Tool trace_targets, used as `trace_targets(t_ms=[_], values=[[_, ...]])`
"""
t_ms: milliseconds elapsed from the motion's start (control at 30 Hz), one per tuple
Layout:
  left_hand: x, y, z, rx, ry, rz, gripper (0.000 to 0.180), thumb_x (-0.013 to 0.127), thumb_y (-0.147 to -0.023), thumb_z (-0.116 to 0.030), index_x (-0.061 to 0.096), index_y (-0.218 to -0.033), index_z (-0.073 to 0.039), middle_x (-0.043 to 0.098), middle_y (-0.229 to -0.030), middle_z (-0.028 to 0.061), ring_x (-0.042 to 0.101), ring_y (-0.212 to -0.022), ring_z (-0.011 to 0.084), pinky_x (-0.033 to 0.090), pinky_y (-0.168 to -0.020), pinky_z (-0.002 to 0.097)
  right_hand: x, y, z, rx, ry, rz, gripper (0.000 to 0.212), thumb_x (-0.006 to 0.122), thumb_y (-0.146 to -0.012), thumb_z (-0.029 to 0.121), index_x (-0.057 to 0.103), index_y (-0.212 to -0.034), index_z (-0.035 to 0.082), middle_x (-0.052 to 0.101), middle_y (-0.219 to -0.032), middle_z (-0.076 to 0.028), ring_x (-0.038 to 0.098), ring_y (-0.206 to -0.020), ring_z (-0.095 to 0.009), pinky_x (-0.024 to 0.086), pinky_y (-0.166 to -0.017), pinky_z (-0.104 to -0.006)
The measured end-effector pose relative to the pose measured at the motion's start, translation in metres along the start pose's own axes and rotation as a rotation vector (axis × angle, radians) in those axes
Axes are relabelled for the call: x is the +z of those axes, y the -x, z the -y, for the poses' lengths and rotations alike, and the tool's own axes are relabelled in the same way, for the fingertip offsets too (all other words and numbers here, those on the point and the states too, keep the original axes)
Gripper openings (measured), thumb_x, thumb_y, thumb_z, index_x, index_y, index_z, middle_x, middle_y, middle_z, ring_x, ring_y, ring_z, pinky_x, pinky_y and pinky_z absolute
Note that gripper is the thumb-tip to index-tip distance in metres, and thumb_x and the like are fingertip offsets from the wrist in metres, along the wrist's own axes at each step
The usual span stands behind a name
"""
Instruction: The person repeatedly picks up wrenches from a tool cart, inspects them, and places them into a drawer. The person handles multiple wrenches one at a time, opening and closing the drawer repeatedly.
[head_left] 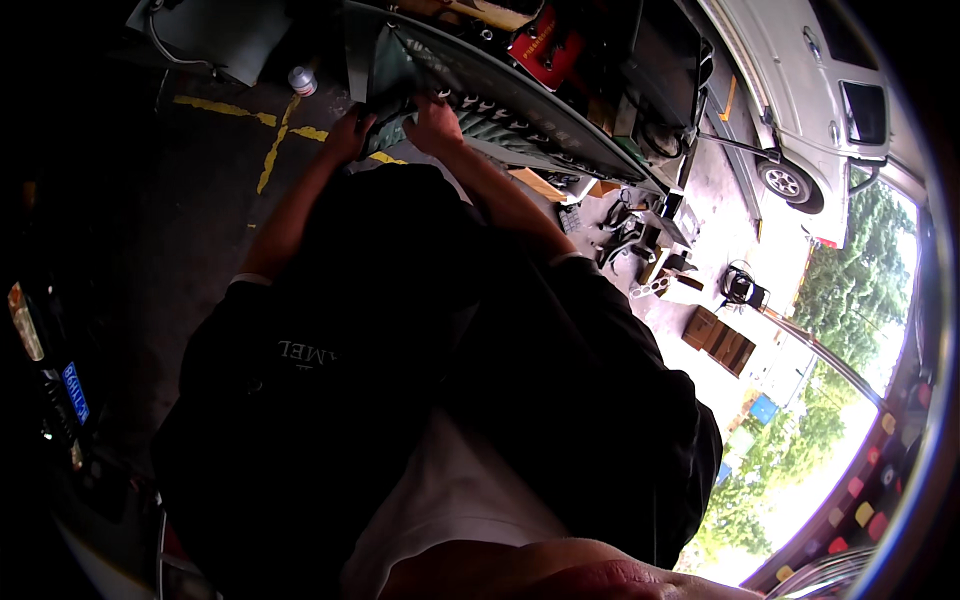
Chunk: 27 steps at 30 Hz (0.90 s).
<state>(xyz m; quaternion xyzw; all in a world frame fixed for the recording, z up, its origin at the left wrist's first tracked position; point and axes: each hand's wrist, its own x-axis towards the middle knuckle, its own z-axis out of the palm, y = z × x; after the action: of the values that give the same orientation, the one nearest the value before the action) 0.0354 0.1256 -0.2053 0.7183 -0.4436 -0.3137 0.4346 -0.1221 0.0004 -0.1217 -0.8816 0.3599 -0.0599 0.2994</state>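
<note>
Both arms reach forward to the near-left end of a dark green tool rack [545,118], where a row of wrenches [490,107] shows open-jaw ends. My left hand [348,138] is closed at a dark, dimly lit piece by the rack's left end. Just to its right, my right hand [436,124] has its fingers bent down beside the first wrenches. What lies in the fingers of either hand is too dark to make out.
A white bottle [302,81] stands on the dark floor, near yellow floor lines [270,150]. A red case [545,48] lies above the rack. Boxes and loose parts [630,235] litter the floor at right. Beyond stands a white vehicle [815,100]; another car's front [50,370] is far left.
</note>
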Motion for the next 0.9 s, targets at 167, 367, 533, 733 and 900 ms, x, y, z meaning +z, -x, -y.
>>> trace_targets(t_ms=[167, 367, 533, 733, 900], values=[[-0.002, -0.004, -0.008, -0.057, -0.023, 0.005, 0.039, 0.051, -0.098, -0.033, 0.053, -0.116, 0.001, 0.064, -0.105, 0.0262, 0.06, -0.102, 0.0453, 0.047, -0.081, 0.0488, 0.002, 0.01, -0.001, -0.003, 0.016, -0.076, 0.051, 0.066, -0.078, 0.021, 0.057, -0.126, 0.008, 0.061, -0.12, -0.02, 0.059, -0.109, -0.037, 0.05, -0.09, -0.0457], [0.004, -0.008, 0.022, 0.037, 0.127, -0.009, 0.035, 0.054, -0.097, -0.034, 0.056, -0.106, 0.0, 0.066, -0.093, 0.0238, 0.062, -0.09, 0.0443, 0.048, -0.071, 0.0484, -0.12, 0.018, 0.005, 0.214, -0.086, -0.651, 0.013, 0.066, -0.078, 0.014, 0.071, -0.087, 0.006, 0.069, -0.084, -0.014, 0.068, -0.082, -0.034, 0.053, -0.072, -0.0431], [0.008, -0.017, 0.026, 0.022, -0.003, -0.053, 0.036, 0.054, -0.097, -0.037, 0.056, -0.107, -0.003, 0.066, -0.091, 0.0224, 0.063, -0.086, 0.0436, 0.049, -0.069, 0.0481, -0.19, 0.014, -0.077, 0.371, 0.45, -0.819, 0.018, 0.063, -0.078, 0.024, 0.072, -0.082, 0.009, 0.07, -0.083, -0.016, 0.066, -0.081, -0.039, 0.053, -0.076, -0.0494], [-0.002, -0.032, 0.028, -0.009, -0.007, 0.088, 0.035, 0.057, -0.096, -0.035, 0.055, -0.107, -0.002, 0.068, -0.092, 0.0194, 0.066, -0.085, 0.0379, 0.051, -0.069, 0.044, -0.201, -0.001, -0.106, 0.738, 0.589, -0.828, 0.027, 0.061, -0.074, 0.032, 0.071, -0.078, 0.007, 0.071, -0.085, -0.017, 0.067, -0.085, -0.038, 0.052, -0.073, -0.0507], [-0.018, -0.031, 0.038, 0.051, 0.18, 0.136, 0.026, 0.064, -0.093, -0.025, 0.056, -0.102, -0.002, 0.067, -0.089, 0.0123, 0.068, -0.085, 0.0261, 0.053, -0.072, 0.0366, -0.2, -0.009, -0.102, 0.824, 0.571, -0.821, 0.026, 0.063, -0.072, 0.031, 0.069, -0.078, 0.007, 0.071, -0.089, -0.016, 0.067, -0.088, -0.038, 0.051, -0.073, -0.0501]])
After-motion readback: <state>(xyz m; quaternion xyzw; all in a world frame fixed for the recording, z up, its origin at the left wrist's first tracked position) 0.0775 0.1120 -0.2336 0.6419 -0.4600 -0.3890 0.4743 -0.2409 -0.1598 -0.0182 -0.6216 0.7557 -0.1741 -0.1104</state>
